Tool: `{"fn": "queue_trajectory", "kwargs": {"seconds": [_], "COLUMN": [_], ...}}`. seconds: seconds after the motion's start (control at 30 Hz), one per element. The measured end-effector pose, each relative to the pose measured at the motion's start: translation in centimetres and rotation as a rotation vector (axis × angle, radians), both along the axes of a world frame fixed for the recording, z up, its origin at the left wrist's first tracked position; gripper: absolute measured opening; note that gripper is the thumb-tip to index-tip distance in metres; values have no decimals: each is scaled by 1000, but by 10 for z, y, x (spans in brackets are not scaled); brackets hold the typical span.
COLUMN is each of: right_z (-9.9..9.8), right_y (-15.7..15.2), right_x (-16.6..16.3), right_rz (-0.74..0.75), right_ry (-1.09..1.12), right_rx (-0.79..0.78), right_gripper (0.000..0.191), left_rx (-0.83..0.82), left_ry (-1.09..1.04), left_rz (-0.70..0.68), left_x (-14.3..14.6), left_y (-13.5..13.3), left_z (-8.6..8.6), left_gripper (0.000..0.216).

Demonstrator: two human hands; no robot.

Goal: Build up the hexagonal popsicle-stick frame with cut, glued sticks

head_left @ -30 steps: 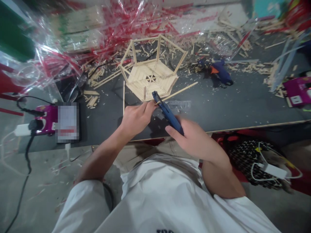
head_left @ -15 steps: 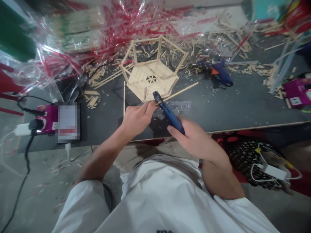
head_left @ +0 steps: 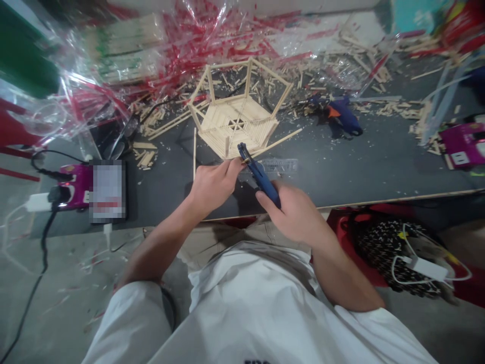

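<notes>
My left hand (head_left: 215, 184) pinches the near end of a thin wooden stick (head_left: 282, 141), which points off to the upper right. In my right hand (head_left: 293, 210) are blue-handled pliers (head_left: 263, 177), gripped by the handles. Their jaws lie across the stick right beside my left fingertips; whether they press on it I cannot tell. Just beyond both hands stands a hexagonal stick frame (head_left: 246, 108) with a slatted base, upright posts and top rails on several sides. A clear ruler (head_left: 286, 165) lies flat under the stick, partly covered by the pliers and my left hand.
A blue glue gun (head_left: 346, 119) lies right of the frame. Cut stick pieces (head_left: 146, 154) and crumpled plastic wrap (head_left: 227, 30) cover the back of the table. At left, a phone (head_left: 109, 192) sits by a purple power strip (head_left: 74, 187). Another loose stick (head_left: 194, 151) lies left of the frame.
My right hand and the pliers' handles have shifted slightly left, and the handles look closer together. The stick's far end has drawn a little to the left. My left hand stays nearly still.
</notes>
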State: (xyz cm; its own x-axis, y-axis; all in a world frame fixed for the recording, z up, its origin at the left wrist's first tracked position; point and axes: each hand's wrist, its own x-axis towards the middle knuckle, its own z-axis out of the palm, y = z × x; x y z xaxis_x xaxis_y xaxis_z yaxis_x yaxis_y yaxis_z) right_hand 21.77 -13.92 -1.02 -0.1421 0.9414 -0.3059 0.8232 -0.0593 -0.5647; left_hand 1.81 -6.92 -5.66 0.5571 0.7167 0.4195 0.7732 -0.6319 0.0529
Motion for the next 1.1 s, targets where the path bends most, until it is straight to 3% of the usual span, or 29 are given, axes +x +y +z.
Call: {"fn": "queue_trajectory", "kwargs": {"seconds": [0.23,0.4,0.57,0.67,0.83,0.93,1.1], "right_z": [-4,2,11,11,5,2,10], "right_y": [10,10,7,7,7,10,17], "right_x": [5,26,41,43,45,48,55], "right_rz": [71,156,197,222,275,241,265], "right_ry": [-44,-26,-28,-53,-146,-185,-240], "right_rx": [1,-109,-171,-134,-162,-158,-74], "right_gripper": [30,32,33,34,35,42,46], "left_rx": [-43,-341,-598,-620,-660,-689,-688], "left_ry": [27,186,176,144,152,147,126], "left_rz": [26,140,256,348,373,438,487], "left_x": [2,20,42,48,53,57,57], "left_y": [-3,-23,-45,-53,-58,-59,-60], "left_z": [4,14,27,29,25,24,25], "left_gripper": [38,24,24,30,30,31,35]}}
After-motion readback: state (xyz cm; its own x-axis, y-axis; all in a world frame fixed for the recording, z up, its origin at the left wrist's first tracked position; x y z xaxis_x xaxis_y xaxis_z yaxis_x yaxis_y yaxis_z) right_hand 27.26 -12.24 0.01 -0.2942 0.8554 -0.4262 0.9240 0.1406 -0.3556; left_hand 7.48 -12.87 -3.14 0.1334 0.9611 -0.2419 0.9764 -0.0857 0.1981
